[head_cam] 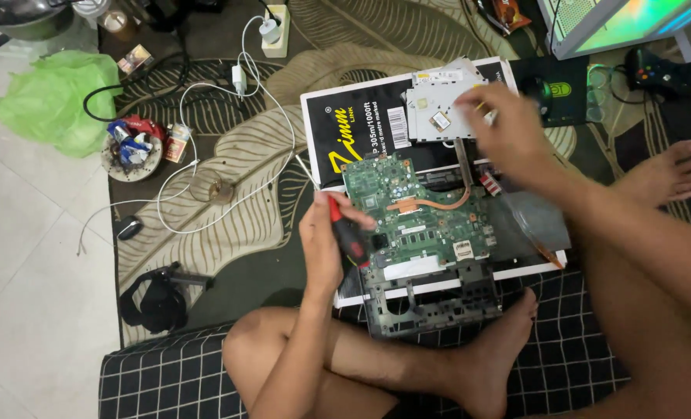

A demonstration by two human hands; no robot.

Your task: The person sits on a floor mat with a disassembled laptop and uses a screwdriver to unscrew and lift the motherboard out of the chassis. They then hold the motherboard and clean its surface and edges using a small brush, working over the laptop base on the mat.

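1. A green circuit board (415,213) lies bare on a black and white cardboard box (361,128), which sits on a leaf-patterned rug (237,155) in front of the seated person's crossed legs. A copper heat pipe (438,203) curves across the board.
2. The left hand (326,233) is wrapped around a red and black screwdriver (349,233); the handle is mostly covered by the fingers, and the thin metal shaft sticks up and away from the board.
3. The right hand (508,132) is blurred, reaching to a grey metal drive unit (442,105) at the far side of the box. Its fingers seem to pinch the unit's edge, but the grasp is hard to make out.
4. A dark plastic frame (431,299) lies below the board, partly hidden by the right foot.
5. White cables (206,167) loop over the rug to a power strip (275,31) at the top edge.
6. A round tray (132,151) of small packets sits left, beside a green plastic bag (50,97).
7. A game controller (659,74) lies top right, near a lit case that is cut off by the frame.
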